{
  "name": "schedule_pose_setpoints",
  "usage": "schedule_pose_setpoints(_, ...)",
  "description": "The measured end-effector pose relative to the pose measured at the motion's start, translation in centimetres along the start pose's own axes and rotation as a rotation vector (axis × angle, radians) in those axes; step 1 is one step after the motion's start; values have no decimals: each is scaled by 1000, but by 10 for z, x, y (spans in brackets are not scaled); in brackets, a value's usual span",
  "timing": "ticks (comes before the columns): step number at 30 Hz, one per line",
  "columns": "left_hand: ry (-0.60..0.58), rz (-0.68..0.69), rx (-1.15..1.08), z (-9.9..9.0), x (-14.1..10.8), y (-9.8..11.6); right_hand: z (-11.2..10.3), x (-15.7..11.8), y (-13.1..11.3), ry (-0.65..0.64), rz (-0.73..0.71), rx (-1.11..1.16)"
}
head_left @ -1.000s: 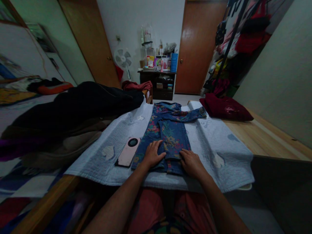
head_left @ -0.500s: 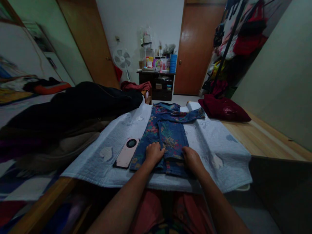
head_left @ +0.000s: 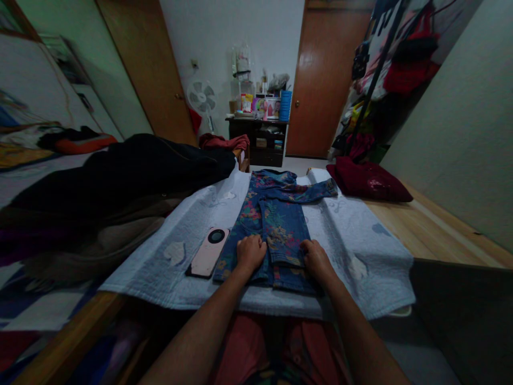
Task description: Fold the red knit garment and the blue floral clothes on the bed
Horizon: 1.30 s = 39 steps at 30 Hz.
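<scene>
A blue floral denim garment (head_left: pixel 280 219) lies spread on a pale quilted cloth (head_left: pixel 172 283), with one sleeve stretched out to the right. My left hand (head_left: pixel 251 252) rests on its lower middle part with the fingers curled in; what is under them, if anything, is hidden. At the lower right edge of the garment, my right hand (head_left: pixel 315 256) pinches the fabric between thumb and fingers. A pink phone (head_left: pixel 207 254) with a round black camera ring lies just left of the garment.
Dark clothes (head_left: pixel 132 166) are heaped at the left. A maroon cushion (head_left: pixel 368 179) sits at the back right on a wooden surface (head_left: pixel 433 230). Farther back stand a white fan (head_left: pixel 201 97) and a dark cabinet (head_left: pixel 256 140).
My left hand has shifted slightly left and its thumb has drawn in toward the fingers. My right hand and the garment are almost unchanged.
</scene>
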<state>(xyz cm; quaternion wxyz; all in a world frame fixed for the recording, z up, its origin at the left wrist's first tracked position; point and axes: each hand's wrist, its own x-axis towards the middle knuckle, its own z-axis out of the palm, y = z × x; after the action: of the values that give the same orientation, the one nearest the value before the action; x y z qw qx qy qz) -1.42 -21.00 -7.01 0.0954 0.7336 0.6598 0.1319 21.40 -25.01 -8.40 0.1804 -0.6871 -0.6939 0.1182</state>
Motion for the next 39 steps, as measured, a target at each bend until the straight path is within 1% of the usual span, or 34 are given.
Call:
schedule_pose_setpoints(2,78,2,-40,7,-2,-3,-8,0,3,9,25,-19)
schedule_pose_setpoints(3,98,0,-56,10,-3,-4,-13,-1,4,18,35,-31)
schedule_pose_setpoints(5,106,-7,-80,12,-3,-5,-23,-1,6,29,51,-64)
schedule_pose_setpoints(8,106,-15,-117,11,-3,-6,-35,1,4,23,75,-134)
schedule_pose_setpoints(11,119,-12,-165,9,-2,-7,-39,6,-11,21,82,-218)
schedule_pose_setpoints(13,134,-14,-196,9,-1,-8,-34,10,-28,26,46,-247)
schedule_pose_setpoints(16,157,-15,-234,10,-1,-9,-17,14,-57,27,-113,-181)
schedule_pose_setpoints(18,166,-11,-253,11,0,-10,-2,15,-72,-2,-198,-135)
schedule_pose_setpoints(20,169,-11,-262,11,0,-11,11,15,-81,-63,-217,-111)
schedule_pose_setpoints(22,170,-15,-264,12,0,-11,19,14,-85,-112,-204,-108)
schedule_pose_setpoints(24,172,-15,-266,12,0,-11,22,12,-84,-134,-201,-116)
schedule_pose_setpoints(28,174,-15,-278,11,0,-10,21,4,-83,-167,-228,-133)
schedule_pose_setpoints(35,178,-18,-328,11,0,-11,24,-20,-88,-224,-295,-87)
schedule_pose_setpoints(39,192,-4,-342,13,0,-11,21,-27,-87,-286,-306,-45)
